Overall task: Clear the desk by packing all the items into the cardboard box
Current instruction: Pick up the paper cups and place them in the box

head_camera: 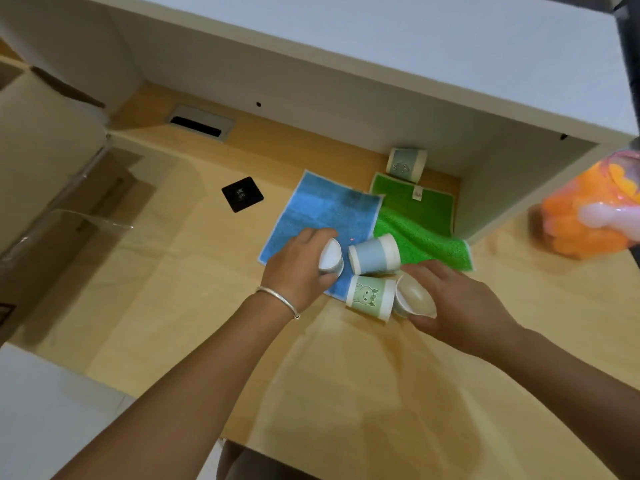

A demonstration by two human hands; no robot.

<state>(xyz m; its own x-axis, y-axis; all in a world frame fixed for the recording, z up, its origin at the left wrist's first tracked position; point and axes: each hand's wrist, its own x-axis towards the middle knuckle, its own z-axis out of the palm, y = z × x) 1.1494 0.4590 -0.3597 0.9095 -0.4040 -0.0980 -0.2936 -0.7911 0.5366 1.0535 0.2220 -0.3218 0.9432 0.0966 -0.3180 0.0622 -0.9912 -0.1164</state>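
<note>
— Where are the hands?
— Left hand (300,263) curled round a white cup (330,257) over the blue cloth (325,216); right hand (457,303) gripping a cream cup (414,296).
— The cardboard box?
— The cardboard box (38,188) sits at the tabletop's (194,306) left edge, flaps open; two cups lie between the hands.

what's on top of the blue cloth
A blue cup lies on its side on the blue cloth, and the left hand holding a cup covers its near corner. Anything under the hand is hidden.
</note>
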